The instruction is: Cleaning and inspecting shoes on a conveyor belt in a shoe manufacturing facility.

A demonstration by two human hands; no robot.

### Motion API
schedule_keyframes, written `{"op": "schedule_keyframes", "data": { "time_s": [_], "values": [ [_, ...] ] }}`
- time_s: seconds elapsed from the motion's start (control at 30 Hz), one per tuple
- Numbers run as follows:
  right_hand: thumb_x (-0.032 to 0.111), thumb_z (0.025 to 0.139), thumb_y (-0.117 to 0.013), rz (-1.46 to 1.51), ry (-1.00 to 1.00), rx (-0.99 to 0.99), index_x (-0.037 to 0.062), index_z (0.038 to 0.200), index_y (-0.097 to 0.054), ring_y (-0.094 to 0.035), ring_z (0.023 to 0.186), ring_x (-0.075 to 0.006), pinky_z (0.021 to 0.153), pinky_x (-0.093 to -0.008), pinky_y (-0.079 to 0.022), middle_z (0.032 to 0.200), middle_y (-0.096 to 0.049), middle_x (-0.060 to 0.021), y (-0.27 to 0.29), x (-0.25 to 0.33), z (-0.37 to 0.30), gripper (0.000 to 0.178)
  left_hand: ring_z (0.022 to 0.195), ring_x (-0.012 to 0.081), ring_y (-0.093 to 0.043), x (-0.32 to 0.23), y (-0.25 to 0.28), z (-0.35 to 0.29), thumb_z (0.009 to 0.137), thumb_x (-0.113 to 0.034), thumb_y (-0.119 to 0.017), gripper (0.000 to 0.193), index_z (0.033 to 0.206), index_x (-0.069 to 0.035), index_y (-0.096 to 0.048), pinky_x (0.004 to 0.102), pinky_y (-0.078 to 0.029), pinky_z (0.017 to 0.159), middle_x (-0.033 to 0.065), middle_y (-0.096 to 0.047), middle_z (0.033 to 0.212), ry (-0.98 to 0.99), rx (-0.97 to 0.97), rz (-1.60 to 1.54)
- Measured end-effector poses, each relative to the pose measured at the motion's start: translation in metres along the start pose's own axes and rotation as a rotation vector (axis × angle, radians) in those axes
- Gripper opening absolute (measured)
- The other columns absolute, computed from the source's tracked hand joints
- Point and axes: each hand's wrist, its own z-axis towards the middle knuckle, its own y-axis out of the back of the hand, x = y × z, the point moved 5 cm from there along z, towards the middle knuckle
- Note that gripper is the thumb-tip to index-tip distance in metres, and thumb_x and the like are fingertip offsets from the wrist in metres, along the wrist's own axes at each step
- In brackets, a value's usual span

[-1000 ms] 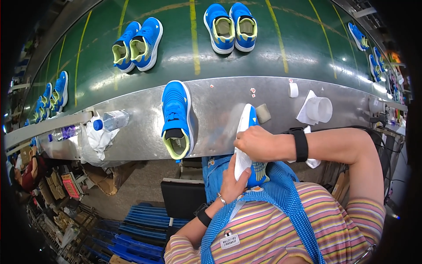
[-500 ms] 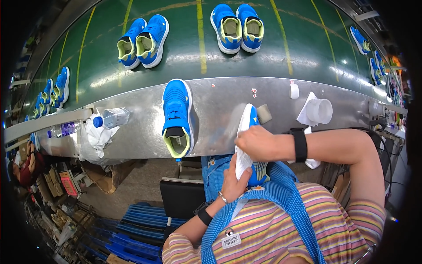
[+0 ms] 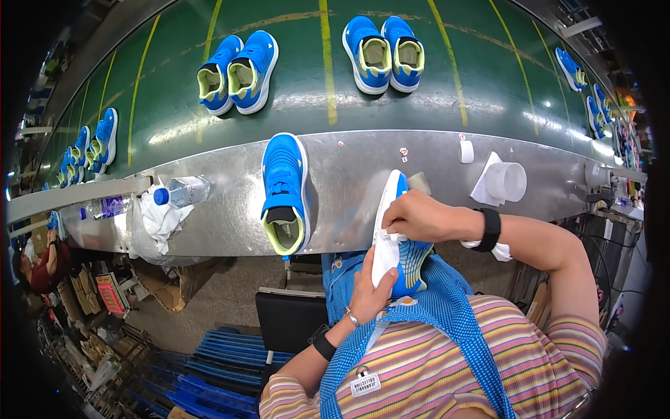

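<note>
A blue sports shoe with a white sole [image 3: 384, 262] is tilted on its side between my lap and the bench edge, its toe over the bench. My left hand [image 3: 370, 293] grips its heel end, thumb against the white sole. My right hand [image 3: 417, 218] is closed above the middle of the shoe, its fingertips pinching a small white crumpled piece, perhaps cloth or tissue [image 3: 392, 236], against the sole's side. To the left, a matching blue shoe [image 3: 283, 183] stands upright on the metal bench, toe pointing away. A beige block [image 3: 419, 184] lies beside the held shoe's toe, partly behind my right hand.
Beyond the metal bench [image 3: 230, 227] runs a green belt [image 3: 293, 91] with yellow lines and several blue shoe pairs. A water bottle [image 3: 185, 191] and crumpled white paper [image 3: 162, 218] lie at left. A white tape roll [image 3: 466, 151] and a white cup [image 3: 507, 181] are at right.
My right hand has loosened from a fist pressed on the sole and lifted slightly; the white piece now shows at its fingertips. My left hand keeps its hold. The view has shifted slightly.
</note>
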Motion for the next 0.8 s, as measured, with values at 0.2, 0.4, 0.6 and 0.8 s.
{"op": "schedule_keyframes", "data": {
  "time_s": [0.2,0.4,0.6,0.8],
  "values": [
    [0.003,0.068,-0.062,-0.237,0.061,0.101,-0.0035,0.077,-0.058,-0.06,0.071,-0.0293,0.063,-0.0344,-0.047,0.074,-0.06,-0.0171,-0.013,0.015,-0.002,0.012,0.064,0.024,-0.061,0.001,-0.002,0.002,0.08,-0.024,-0.052,0.061,0.125,0.008,-0.029,0.0307,-0.047,0.058,0.0188,-0.061,0.08,-0.052,0.0,0.077],
    [-0.001,0.062,-0.061,-0.483,0.112,0.055,-0.0056,0.078,-0.056,-0.06,0.075,-0.0346,0.065,-0.0378,-0.049,0.08,-0.058,-0.0226,-0.017,0.018,0.003,0.018,0.071,0.0304,-0.06,0.001,-0.003,0.003,0.08,-0.029,-0.052,0.063,0.126,0.008,-0.028,0.037,-0.046,0.064,0.0224,-0.06,0.086,-0.006,-0.004,0.054],
    [-0.001,0.062,-0.062,-0.482,0.057,0.183,-0.0056,0.083,-0.053,-0.06,0.078,-0.0334,0.064,-0.0377,-0.049,0.083,-0.057,-0.0216,-0.024,0.025,0.002,0.023,0.077,0.0331,-0.058,0.011,-0.003,-0.002,0.079,-0.03,-0.052,0.065,0.126,0.007,-0.028,0.0393,-0.045,0.07,0.0253,-0.058,0.094,-0.017,-0.033,0.137],
    [0.002,0.065,-0.059,-0.463,0.11,0.133,-0.0042,0.079,-0.054,-0.06,0.076,-0.0328,0.064,-0.0388,-0.049,0.079,-0.056,-0.0197,-0.023,0.025,-0.002,0.016,0.079,0.0324,-0.057,0.015,-0.002,0.0,0.08,-0.028,-0.052,0.063,0.128,0.004,-0.027,0.0397,-0.043,0.073,0.0261,-0.056,0.098,-0.04,-0.026,0.102]
  ]
}}
